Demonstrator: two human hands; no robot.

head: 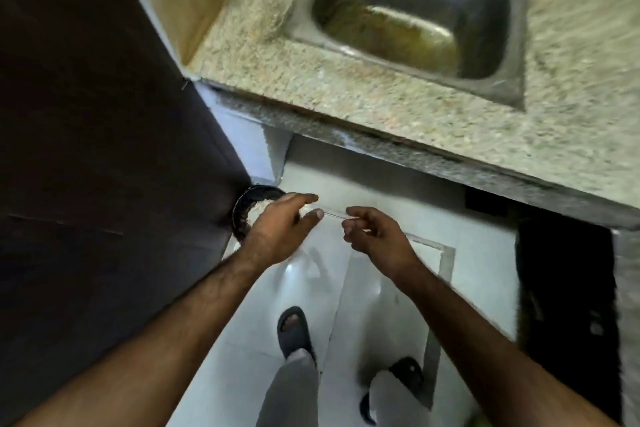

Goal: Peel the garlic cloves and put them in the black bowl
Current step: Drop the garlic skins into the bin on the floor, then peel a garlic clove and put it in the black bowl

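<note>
The black bowl (247,210), a round dark-rimmed vessel, sat low at the left of the view, at the foot of a dark brown door (104,149) and partly hidden behind my left hand (277,232). Pale, blurred material showed inside its rim; whether this was garlic or peel could not be told. No separate clove could be made out anywhere in the view.

My left hand hung over the bowl's right edge with its fingers (304,199) extended and slightly spread, the thumb apart from them, gripping nothing that I could see. Whether it touched the bowl could not be told.

My right hand (374,232) was held just beside the left, the two fingertips nearly meeting but apart. Its fingers (353,227) were curled inward toward the thumb; whether they pinched some small piece could not be told, owing to blur.

Both hands were over the white tiled floor (374,305), below the edge of the speckled granite counter (346,104). A steel sink (415,10) with brownish residue on its bottom was set into that counter. My feet, in dark slippers (294,329), stood on the tiles beneath the forearms.
</note>
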